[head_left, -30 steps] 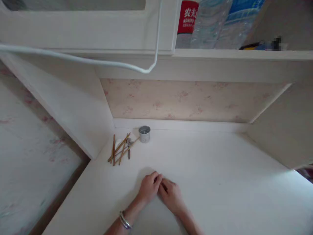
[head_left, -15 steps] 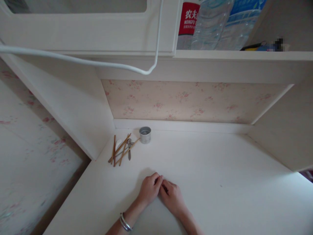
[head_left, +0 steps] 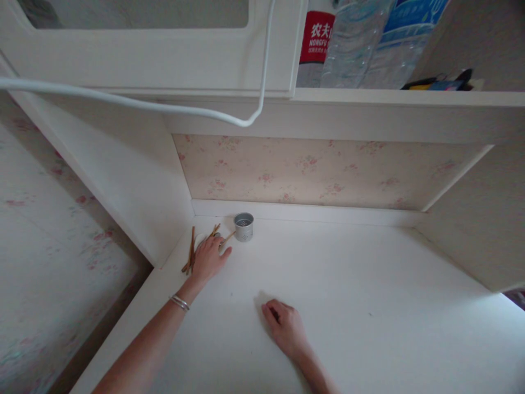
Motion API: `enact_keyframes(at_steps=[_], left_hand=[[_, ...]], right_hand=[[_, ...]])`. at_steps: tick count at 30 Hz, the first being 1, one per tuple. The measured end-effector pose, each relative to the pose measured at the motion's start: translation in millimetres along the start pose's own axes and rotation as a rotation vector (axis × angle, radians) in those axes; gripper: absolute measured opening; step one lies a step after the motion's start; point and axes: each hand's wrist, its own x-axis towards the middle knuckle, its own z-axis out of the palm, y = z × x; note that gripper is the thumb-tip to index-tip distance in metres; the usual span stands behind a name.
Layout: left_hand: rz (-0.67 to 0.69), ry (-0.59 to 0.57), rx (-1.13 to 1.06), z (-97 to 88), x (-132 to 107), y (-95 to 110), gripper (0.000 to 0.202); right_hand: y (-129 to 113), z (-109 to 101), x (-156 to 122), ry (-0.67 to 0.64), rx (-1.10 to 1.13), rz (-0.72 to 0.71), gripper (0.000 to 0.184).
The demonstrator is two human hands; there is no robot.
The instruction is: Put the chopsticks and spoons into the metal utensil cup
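Observation:
My left hand [head_left: 210, 258] lies over a loose pile of wooden chopsticks [head_left: 192, 246] and spoons at the left of the desk. Its thumb is spread from the fingers, and it covers most of the pile. A bit of a white spoon [head_left: 199, 239] shows beside the fingers; the metal spoons are mostly hidden. Just beyond stands a grey metal utensil holder [head_left: 244, 234] with small holes, upright, a chopstick tip close to its side. My right hand [head_left: 286, 329] rests on the desk with curled fingers and nothing visible in it.
The white desk [head_left: 348, 273] is bounded by side panels and a floral back wall [head_left: 305, 169]. Overhead, a white cable [head_left: 164, 108] hangs before the cabinet door [head_left: 164, 60]. Plastic water bottles [head_left: 356, 46] stand on the upper shelf at right.
My left hand has left my right hand's side and reached forward and left onto the chopsticks and spoons, its fingers opening out. My right hand stays nearly in place.

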Motion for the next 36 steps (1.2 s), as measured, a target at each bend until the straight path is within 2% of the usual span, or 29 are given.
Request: enact_keyframes(at_steps=[2,4,6,8,11,16,21,28,30,33,36], left_hand=[[-0.079,-0.059,0.087,-1.4,17,-21,0.057],[-0.166,-0.165,0.139,2.7,28,-35,0.071],[-0.22,-0.27,0.162,9.5,34,-45,0.079],[-0.236,-0.328,0.166,15.7,37,-50,0.081],[-0.236,-0.333,0.168,19.7,39,-52,0.078],[-0.198,-0.301,0.173,14.3,30,-46,0.074],[-0.161,-0.25,0.169,6.1,-7,-43,0.068],[-0.142,-0.166,0.238,-5.0,-103,-29,0.064],[-0.145,-0.145,0.258,-7.0,-123,-22,0.063],[-0.152,-0.137,0.264,-8.6,-138,-15,0.062],[-0.166,-0.146,0.252,-7.7,-138,-13,0.063]], right_hand=[[1,1,2,0.007,-0.007,0.007,0.037],[1,2,3,0.015,-0.014,0.014,0.037],[0,2,4,0.022,-0.02,0.015,0.037],[-1,1,4,0.023,-0.022,0.014,0.038],[-3,0,4,0.025,-0.028,0.018,0.038],[-4,-2,4,0.026,-0.028,0.019,0.038],[-4,-4,3,0.031,0.008,0.017,0.04],[-3,-3,-1,0.015,0.011,-0.001,0.043],[-4,-3,-2,0.001,0.012,-0.007,0.041],[-5,-3,-1,-0.005,0.015,0.01,0.039],[-7,-7,8,-0.057,0.083,0.085,0.036]])
